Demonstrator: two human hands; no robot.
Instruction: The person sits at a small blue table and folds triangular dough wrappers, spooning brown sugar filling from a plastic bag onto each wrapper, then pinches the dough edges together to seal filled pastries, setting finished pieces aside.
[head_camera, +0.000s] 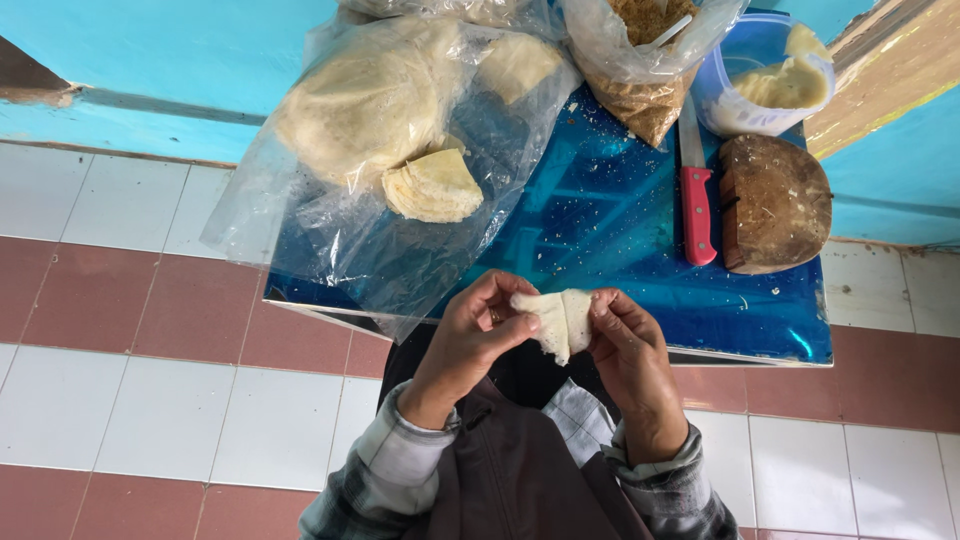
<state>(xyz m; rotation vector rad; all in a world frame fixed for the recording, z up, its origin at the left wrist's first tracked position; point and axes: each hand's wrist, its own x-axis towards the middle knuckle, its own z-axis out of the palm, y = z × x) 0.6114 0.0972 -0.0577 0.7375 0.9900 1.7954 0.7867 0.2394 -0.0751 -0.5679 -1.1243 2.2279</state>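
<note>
Together, a folded dough sheet (556, 322) was pinched by left hand (470, 335) and right hand (630, 350), fingers closed on its edges, seemingly shaping it; stacked wrappers (435, 186) lay beyond on the blue surface (620, 230).

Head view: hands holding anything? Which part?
Both hold one folded white dough wrapper: left hand pinches its left edge, right hand its right edge, by the fingertips.

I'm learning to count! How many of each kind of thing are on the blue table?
Clear plastic bags: 2, one of flat wrappers, one of brown crumbs
Red-handled knife: 1
Round wooden block: 1
Plastic tub: 1
Total: 5
</note>
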